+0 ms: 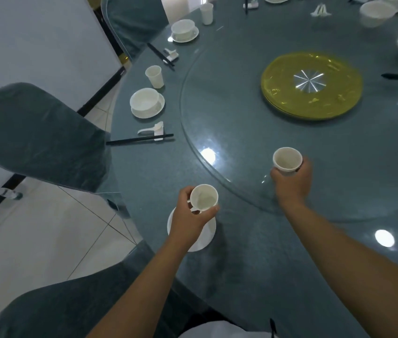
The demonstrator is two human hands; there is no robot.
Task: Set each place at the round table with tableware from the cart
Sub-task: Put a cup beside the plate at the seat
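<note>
L hand (pixel 188 220) grips empty white cup (pixel 203 197) over saucer (pixel 205 240); R hand (pixel 293 184) grips second empty cup (pixel 287 161) above bench (pixel 241 252).

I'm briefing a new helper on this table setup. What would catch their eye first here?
Probably the yellow disc at the centre of the glass turntable, bright against the grey-blue table. Next, the two white cups: the left hand holds one cup over a white plate at the near edge, and the right hand holds another cup above the turntable's rim.
</note>
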